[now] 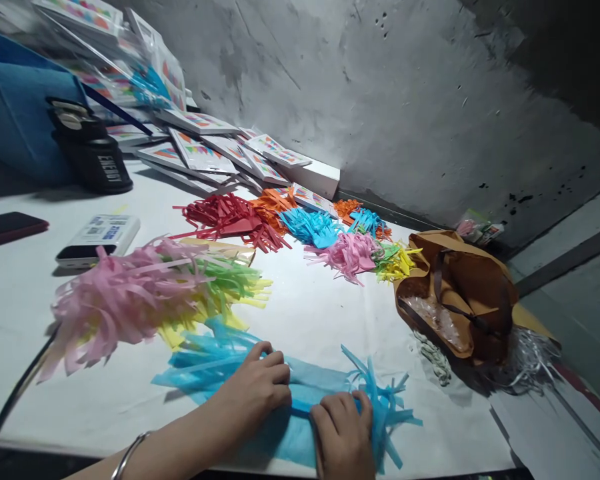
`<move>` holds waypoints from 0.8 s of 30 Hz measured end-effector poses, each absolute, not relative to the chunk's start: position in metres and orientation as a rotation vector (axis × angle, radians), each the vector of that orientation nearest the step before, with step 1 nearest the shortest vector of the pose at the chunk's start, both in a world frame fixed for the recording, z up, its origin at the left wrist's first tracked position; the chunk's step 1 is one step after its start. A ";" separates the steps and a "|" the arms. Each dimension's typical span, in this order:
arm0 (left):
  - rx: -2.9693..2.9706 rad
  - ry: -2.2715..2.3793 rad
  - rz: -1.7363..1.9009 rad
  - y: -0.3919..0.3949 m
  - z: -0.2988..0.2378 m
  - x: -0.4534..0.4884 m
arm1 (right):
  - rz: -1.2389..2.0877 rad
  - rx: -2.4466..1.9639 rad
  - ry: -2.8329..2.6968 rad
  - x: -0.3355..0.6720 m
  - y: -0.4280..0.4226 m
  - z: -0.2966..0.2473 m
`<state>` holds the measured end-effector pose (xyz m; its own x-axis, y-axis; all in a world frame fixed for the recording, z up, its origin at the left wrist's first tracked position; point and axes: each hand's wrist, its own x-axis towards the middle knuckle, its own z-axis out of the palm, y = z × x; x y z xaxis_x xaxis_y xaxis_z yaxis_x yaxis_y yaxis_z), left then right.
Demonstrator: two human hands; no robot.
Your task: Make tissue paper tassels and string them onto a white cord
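Head view: the blue fringed tissue (325,383) lies at the near edge of the table (305,300), its uncut middle band under both hands. Left hand (260,390) and right hand (343,433) each have a closed grip, fingers curled over that band. Judged from this, apply even pressure from both sides and leave the fringes free, so the band rolls tight without tearing.
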<state>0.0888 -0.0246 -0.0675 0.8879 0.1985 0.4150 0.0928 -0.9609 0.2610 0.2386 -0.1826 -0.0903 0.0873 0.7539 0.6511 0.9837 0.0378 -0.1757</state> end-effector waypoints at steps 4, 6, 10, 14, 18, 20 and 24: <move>2.842 0.272 0.560 -0.027 -0.060 0.085 | -0.518 -1.840 -1.640 0.247 -0.195 -0.096; 2.873 0.331 0.483 -0.030 -0.057 0.086 | -0.485 -1.903 -1.588 0.246 -0.194 -0.098; 2.932 0.476 0.334 -0.035 -0.053 0.094 | -0.426 -2.037 -1.503 0.240 -0.187 -0.098; 2.908 0.552 0.346 -0.036 -0.053 0.098 | -0.407 -2.093 -1.473 0.238 -0.184 -0.095; 2.999 0.387 0.426 -0.036 -0.055 0.098 | -0.362 -2.039 -1.440 0.237 -0.184 -0.093; 3.067 0.267 0.517 -0.038 -0.058 0.099 | -0.354 -1.992 -1.416 0.235 -0.183 -0.091; 3.157 0.125 0.662 -0.039 -0.062 0.106 | -0.356 -1.917 -1.419 0.231 -0.182 -0.086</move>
<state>0.1064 -0.0393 -0.0623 0.9131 0.0577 0.4035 0.0933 -0.9932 -0.0691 0.2305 -0.1818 -0.0859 0.3575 0.7179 0.5973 0.9148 -0.1404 -0.3788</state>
